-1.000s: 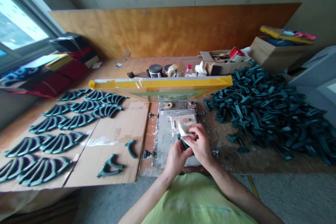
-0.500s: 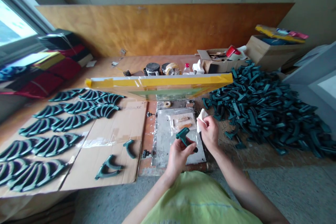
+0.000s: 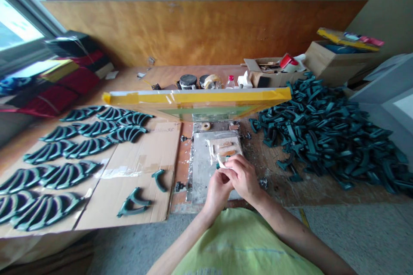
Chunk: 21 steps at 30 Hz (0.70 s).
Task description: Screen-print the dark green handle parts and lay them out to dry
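Over the grey metal plate (image 3: 200, 180), my two hands meet. My left hand (image 3: 217, 191) is closed round a dark green plastic handle (image 3: 218, 166), of which only a small bit shows; the fingers hide the rest. My right hand (image 3: 244, 177) pinches a white cloth or tissue (image 3: 223, 163) and presses it against the top of that handle. On the cardboard sheet (image 3: 129, 176) to the left lie a single curved green handle (image 3: 159, 180) and a small group of handles (image 3: 134, 203) lying together.
A yellow-taped frame (image 3: 196, 98) stands raised behind the plate. Rows of green handles (image 3: 61, 173) cover the cardboard's left side. To the right is a large heap of handles (image 3: 322, 133). Jars (image 3: 188, 81), a red-capped bottle (image 3: 230, 81) and cardboard boxes (image 3: 335, 62) stand behind.
My right hand has moved left and down with the white cloth, from beside the plate onto the handle in my left hand. That handle is now mostly covered.
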Tool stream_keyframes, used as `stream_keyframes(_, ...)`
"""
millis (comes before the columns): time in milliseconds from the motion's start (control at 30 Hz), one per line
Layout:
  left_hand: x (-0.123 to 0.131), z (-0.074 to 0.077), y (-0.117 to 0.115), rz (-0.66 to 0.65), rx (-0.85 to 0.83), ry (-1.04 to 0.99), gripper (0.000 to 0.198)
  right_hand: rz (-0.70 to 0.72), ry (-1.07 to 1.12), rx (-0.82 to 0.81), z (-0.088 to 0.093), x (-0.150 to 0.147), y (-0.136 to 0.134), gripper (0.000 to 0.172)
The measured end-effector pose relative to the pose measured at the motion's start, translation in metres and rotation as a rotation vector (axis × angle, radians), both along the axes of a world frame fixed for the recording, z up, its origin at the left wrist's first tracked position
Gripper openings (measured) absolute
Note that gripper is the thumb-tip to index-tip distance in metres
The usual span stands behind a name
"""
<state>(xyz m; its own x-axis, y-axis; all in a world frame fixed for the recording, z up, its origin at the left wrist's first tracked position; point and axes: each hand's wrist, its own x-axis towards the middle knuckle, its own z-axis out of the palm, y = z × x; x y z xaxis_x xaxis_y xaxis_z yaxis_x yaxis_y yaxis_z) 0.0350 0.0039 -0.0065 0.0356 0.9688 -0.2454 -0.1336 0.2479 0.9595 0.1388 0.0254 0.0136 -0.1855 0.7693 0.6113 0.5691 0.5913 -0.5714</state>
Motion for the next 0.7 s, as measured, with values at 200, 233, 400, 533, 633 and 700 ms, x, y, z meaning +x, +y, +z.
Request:
stream_keyframes(200,0.002,0.001,-0.002,-0.005,0.013,-0.085,0.027,-0.105,-0.032,-0.031,0.000,-0.002,0.009,0.028)
stream_keyframes(233,0.002,0.001,-0.002,-0.024,-0.001,-0.113,0.030,-0.139,-0.028,-0.059,-0.003,0.003,0.013,0.029)
stream_keyframes(400,0.003,0.010,-0.004,-0.056,-0.154,-0.190,0.042,-0.405,0.101,-0.185,-0.009,0.038,0.029,0.028)
stream_keyframes(533,0.002,0.016,-0.002,-0.034,-0.191,-0.211,0.043,-0.291,0.107,-0.120,0.007,0.034,0.016,0.019)
stream_keyframes(633,0.003,0.013,0.000,-0.045,-0.146,-0.202,0.042,-0.109,-0.014,-0.085,0.015,0.013,0.005,0.017)
stream_keyframes(700,0.003,0.010,0.000,-0.032,-0.085,-0.135,0.039,-0.056,-0.087,-0.065,0.015,0.002,0.003,0.017)
